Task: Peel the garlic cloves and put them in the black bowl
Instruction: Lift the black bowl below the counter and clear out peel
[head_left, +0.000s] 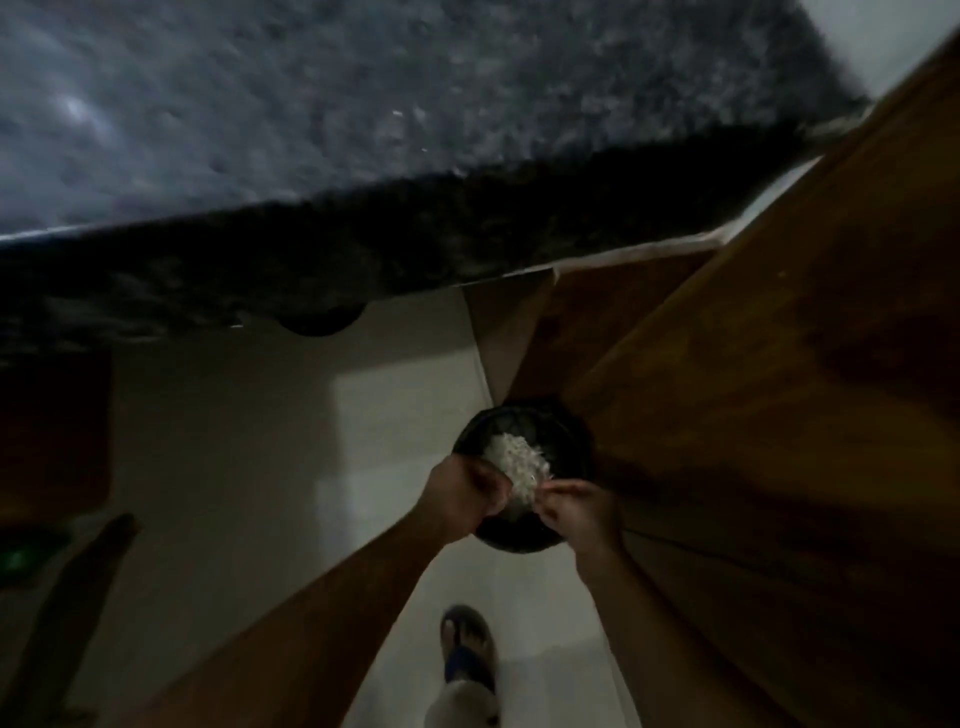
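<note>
White garlic peels (517, 462) gripped by left hand (460, 499); right hand (579, 506) pinches them above black container (563, 436).

The whole view is dim and smeared. The pale, shredded white heap (517, 462) just above the left fingers (488, 486) is too blurred to name. Both hands cover the near rim of the round black container (540, 423) beneath them. The sandalled foot (467, 649) below the fingers is cut off by the picture's bottom edge.

Both hands (462, 493) (576, 512) over the bowl (566, 431), below the counter (363, 130).
</note>
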